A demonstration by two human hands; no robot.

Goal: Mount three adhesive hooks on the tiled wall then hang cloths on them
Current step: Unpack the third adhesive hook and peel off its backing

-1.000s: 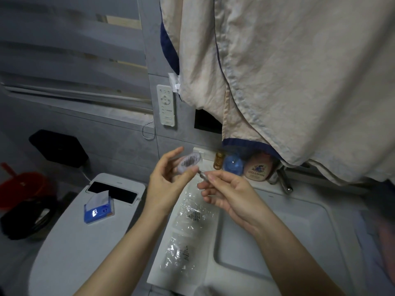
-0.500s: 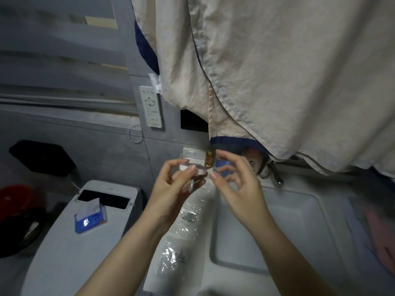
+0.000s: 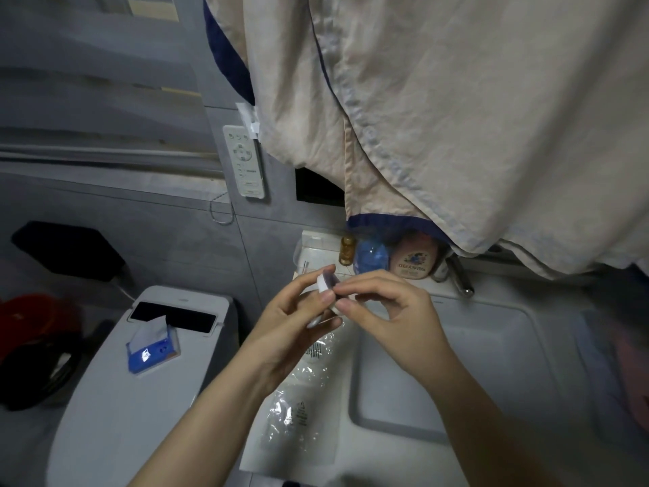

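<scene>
A single view is given, taken from a wide-angle camera worn on the person's head. It is pointed forward and downward, so that both forearms are seen rising from the lower edge toward the middle of the frame. The left hand [image 3: 291, 321] and the right hand [image 3: 389, 311] are caught close, just below the centre. The white sink [image 3: 491, 363] is looked down upon at the lower right, the closed toilet lid [image 3: 133, 409] at the lower left. The grey tiled wall [image 3: 158, 223] is faced across the upper left, and the hanging cloth [image 3: 474, 117] is seen very near, filling the upper right. Straight lines are bowed toward the edges.
</scene>
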